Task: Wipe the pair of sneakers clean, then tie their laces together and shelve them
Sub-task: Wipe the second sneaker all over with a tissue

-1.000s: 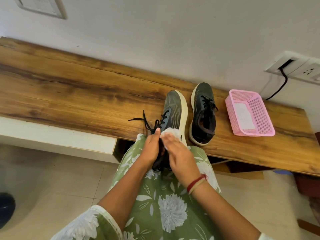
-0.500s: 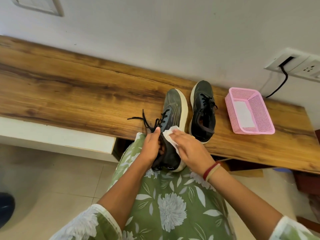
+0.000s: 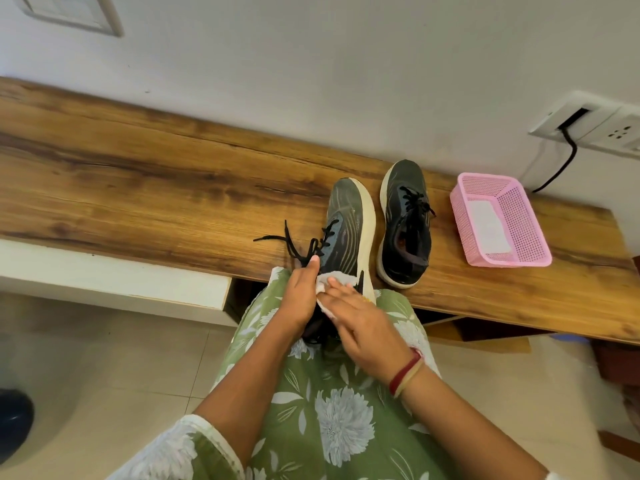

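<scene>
A dark sneaker with a white sole (image 3: 346, 223) lies tipped on its side, its toe on the wooden bench (image 3: 138, 188) and its heel over my lap. My left hand (image 3: 299, 299) grips its heel end beside the loose black laces (image 3: 294, 245). My right hand (image 3: 363, 323) presses a white wipe (image 3: 334, 280) against the sneaker's side near the heel, fingers laid over the cloth. The second dark sneaker (image 3: 405, 223) stands upright on the bench just to the right, laces loose.
A pink mesh basket (image 3: 519, 223) with a white wipe inside sits on the bench at the right. A black cable (image 3: 561, 161) hangs from a wall socket behind it. Tiled floor lies below, with a dark object (image 3: 14, 420) at the far left.
My right hand has rubbed the wipe along the sneaker, out toward the sole edge and back onto the side near the heel. My left hand has kept its hold.
</scene>
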Tool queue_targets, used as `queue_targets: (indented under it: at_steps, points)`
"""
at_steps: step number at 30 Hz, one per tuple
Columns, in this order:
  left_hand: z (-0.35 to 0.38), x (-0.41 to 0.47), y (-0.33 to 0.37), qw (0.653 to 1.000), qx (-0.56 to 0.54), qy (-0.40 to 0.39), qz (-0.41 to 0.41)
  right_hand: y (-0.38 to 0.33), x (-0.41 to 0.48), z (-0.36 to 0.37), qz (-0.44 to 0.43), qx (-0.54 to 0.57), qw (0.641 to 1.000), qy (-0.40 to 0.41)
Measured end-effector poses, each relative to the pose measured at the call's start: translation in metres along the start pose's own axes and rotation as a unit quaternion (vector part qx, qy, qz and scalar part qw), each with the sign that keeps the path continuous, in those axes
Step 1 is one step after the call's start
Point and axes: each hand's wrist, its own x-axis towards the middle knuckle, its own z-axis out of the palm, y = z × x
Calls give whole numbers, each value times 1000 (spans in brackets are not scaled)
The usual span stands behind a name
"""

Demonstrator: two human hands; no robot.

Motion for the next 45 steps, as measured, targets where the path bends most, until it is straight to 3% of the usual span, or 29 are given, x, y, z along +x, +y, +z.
queue_targets:
  at_steps: [4,7,9,10,12,13,14,15,17,20,23,25,29,32,34,37,41,45]
  points:
    - [-2,12,-11,999,-21,-23,15,7,11,-9,54,57,996,37]
    - [-2,10,-9,999,-24,-13,17,0,-1,2,34,59,998,11]
    - [-3,16,-13,1000,-7,-4,20,-1,-12,-8,76,158,985,9]
    - [-3,16,-13,1000,-3,-7,22,-1,-14,-19,139,257,956,29]
    - [-1,16,-13,999,-11,-18,31,5,-13,-40,250,441,851,134]
    - [0,17,-15,999,-14,-24,28,10,-11,-47,280,491,802,193]
    - [1,16,-14,999,-14,-25,23,15,-7,-53,292,497,782,236]
    - [1,15,-14,999,-14,-28,25,20,0,-56,298,470,789,261]
    - [1,14,-13,999,-13,-33,34,22,15,-53,296,368,840,267]
    - [0,14,-14,998,-18,-33,49,4,19,-20,232,178,944,151]
    - [-3,17,-15,998,-15,-29,55,-8,-6,13,126,6,987,98]
    - [-2,18,-14,998,-6,-31,60,5,-12,10,104,-36,992,66]
    - [-3,20,-18,997,-7,-42,60,9,-4,-2,167,-6,984,59]
    - [-5,18,-17,998,-12,-38,41,-14,-19,2,98,4,995,14]
    - [-4,13,-14,999,-8,-31,31,-7,-19,2,101,-5,994,28]
    - [-1,14,-16,999,-21,-32,22,-3,-13,4,193,27,977,81]
    - [-4,19,-20,999,-29,-23,8,-17,-21,11,83,16,996,20]
    - [-2,14,-15,999,-32,-26,20,-10,-3,7,162,32,983,79]
